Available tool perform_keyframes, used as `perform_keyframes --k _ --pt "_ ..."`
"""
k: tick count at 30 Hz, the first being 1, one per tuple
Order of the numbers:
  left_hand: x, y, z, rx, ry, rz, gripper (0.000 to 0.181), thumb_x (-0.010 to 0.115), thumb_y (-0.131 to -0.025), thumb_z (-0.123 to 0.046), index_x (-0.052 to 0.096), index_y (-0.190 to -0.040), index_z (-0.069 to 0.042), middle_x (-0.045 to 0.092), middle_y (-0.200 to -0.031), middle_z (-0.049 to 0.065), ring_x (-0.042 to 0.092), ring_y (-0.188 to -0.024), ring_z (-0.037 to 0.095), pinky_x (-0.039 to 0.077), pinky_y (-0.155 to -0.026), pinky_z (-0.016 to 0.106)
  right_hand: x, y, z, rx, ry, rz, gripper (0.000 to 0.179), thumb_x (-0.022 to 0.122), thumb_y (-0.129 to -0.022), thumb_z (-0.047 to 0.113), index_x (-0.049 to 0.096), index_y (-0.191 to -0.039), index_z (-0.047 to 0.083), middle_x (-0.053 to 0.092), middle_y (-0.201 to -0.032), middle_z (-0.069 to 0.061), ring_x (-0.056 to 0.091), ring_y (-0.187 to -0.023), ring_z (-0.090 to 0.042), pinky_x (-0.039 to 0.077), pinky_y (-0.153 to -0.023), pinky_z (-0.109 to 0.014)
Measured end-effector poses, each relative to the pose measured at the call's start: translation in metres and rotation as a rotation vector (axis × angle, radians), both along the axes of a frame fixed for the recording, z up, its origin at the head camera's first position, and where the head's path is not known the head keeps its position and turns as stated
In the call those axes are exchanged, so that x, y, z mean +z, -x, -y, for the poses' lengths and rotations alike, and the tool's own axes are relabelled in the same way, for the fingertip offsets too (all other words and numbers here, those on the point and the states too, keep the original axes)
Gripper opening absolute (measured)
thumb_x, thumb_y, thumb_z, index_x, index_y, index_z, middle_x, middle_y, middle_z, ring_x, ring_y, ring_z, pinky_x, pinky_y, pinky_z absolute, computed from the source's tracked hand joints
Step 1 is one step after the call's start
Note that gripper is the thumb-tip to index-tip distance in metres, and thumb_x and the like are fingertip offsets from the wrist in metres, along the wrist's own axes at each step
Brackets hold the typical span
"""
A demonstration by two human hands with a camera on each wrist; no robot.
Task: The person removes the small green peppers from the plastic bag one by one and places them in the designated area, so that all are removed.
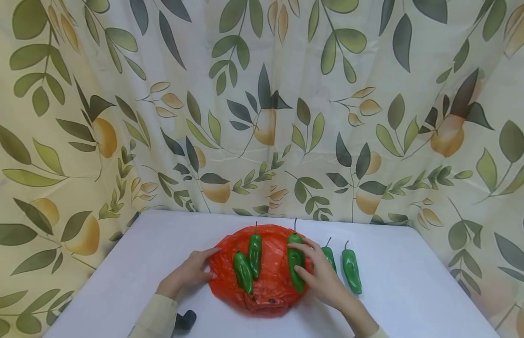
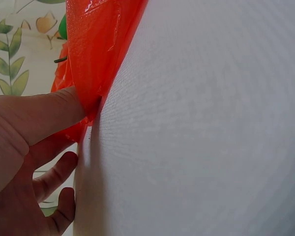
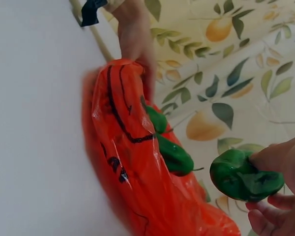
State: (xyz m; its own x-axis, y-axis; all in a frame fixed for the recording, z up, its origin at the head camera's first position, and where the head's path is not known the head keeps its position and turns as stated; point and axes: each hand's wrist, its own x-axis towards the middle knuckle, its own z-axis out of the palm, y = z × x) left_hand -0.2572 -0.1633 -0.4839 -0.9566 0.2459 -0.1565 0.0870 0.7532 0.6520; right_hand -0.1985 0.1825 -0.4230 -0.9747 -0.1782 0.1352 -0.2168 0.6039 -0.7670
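A red plastic bag (image 1: 272, 249) lies spread on the table, with two green peppers (image 1: 243, 272) on it. My left hand (image 1: 194, 270) is at the bag's left edge; in the left wrist view its thumb and forefinger pinch the red plastic (image 2: 103, 44) while the other fingers stay bent and apart from it. Over the bag's right side, my right hand (image 1: 322, 279) holds a third green pepper (image 3: 236, 179) between thumb and fingers, stem pointing away. The right wrist view has this pepper raised clear of the bag, which bears black drawn lines.
Two more green peppers, one partly hidden behind my right hand (image 1: 329, 256) and one fully visible (image 1: 351, 272), lie on the white table (image 1: 405, 291) right of the bag. A leaf-patterned curtain (image 1: 262, 117) hangs behind. A small black object (image 1: 186, 320) is beside my left wrist.
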Motion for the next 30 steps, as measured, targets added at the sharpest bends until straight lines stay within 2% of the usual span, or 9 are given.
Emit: perform_keyframes --k 5,9,13,18,21,27,30 --pt "-0.001 0.0 0.001 -0.005 -0.004 -0.003 0.074 0.078 -0.079 -0.018 0.045 -0.144 -0.028 0.052 -0.139 0.006 0.042 -0.132 0.03 0.044 -0.104 0.06 0.002 -0.004 -0.006 -0.01 -0.03 -0.006 0.051 0.065 -0.089 0.008 0.053 -0.133 0.032 0.031 -0.154 -0.016 0.036 -0.139 -0.044 0.051 -0.096 -0.059" --pt "-0.002 0.001 0.002 -0.016 -0.008 -0.016 0.074 0.077 -0.079 -0.018 0.045 -0.145 -0.027 0.052 -0.139 0.006 0.042 -0.132 0.031 0.043 -0.105 0.06 0.003 -0.003 -0.012 -0.013 -0.042 -0.023 0.05 0.065 -0.089 0.007 0.054 -0.132 0.03 0.032 -0.153 -0.018 0.043 -0.133 -0.042 0.057 -0.089 -0.049" --pt "-0.001 0.001 0.002 -0.024 -0.005 -0.026 0.073 0.077 -0.079 -0.019 0.045 -0.144 -0.026 0.053 -0.138 0.005 0.043 -0.13 0.03 0.044 -0.104 0.059 0.004 -0.002 -0.019 -0.012 -0.039 -0.029 0.05 0.065 -0.089 0.006 0.055 -0.133 0.027 0.031 -0.153 -0.02 0.045 -0.13 -0.043 0.058 -0.086 -0.044" --pt "0.0 0.0 0.002 -0.028 0.0 -0.03 0.073 0.077 -0.079 -0.019 0.045 -0.145 -0.026 0.053 -0.139 0.006 0.043 -0.131 0.03 0.044 -0.105 0.059 0.006 0.0 -0.031 -0.012 -0.051 -0.064 0.05 0.065 -0.089 0.006 0.054 -0.133 0.026 0.033 -0.152 -0.021 0.052 -0.116 -0.034 0.054 -0.077 -0.026" --pt "0.001 -0.001 0.002 -0.022 -0.001 -0.027 0.073 0.077 -0.079 -0.018 0.045 -0.144 -0.026 0.053 -0.139 0.005 0.043 -0.131 0.03 0.043 -0.106 0.059 0.008 0.0 -0.039 -0.012 -0.046 -0.088 0.05 0.064 -0.089 0.007 0.053 -0.134 0.025 0.033 -0.151 -0.023 0.053 -0.109 -0.029 0.051 -0.073 -0.02" --pt "0.001 -0.002 0.001 -0.021 -0.008 -0.031 0.073 0.078 -0.079 -0.017 0.046 -0.144 -0.026 0.053 -0.138 0.005 0.043 -0.131 0.029 0.044 -0.106 0.058 0.014 0.001 -0.056 -0.016 -0.042 -0.084 0.051 0.064 -0.09 0.007 0.051 -0.136 0.023 0.035 -0.15 -0.023 0.056 -0.112 -0.035 0.052 -0.077 -0.022" --pt "0.0 -0.002 0.001 -0.024 -0.009 -0.036 0.073 0.078 -0.079 -0.017 0.046 -0.144 -0.026 0.053 -0.138 0.005 0.044 -0.13 0.029 0.043 -0.106 0.058 0.016 0.001 -0.065 -0.018 -0.052 -0.089 0.05 0.064 -0.09 0.007 0.051 -0.136 0.022 0.037 -0.149 -0.022 0.056 -0.114 -0.039 0.054 -0.081 -0.029"
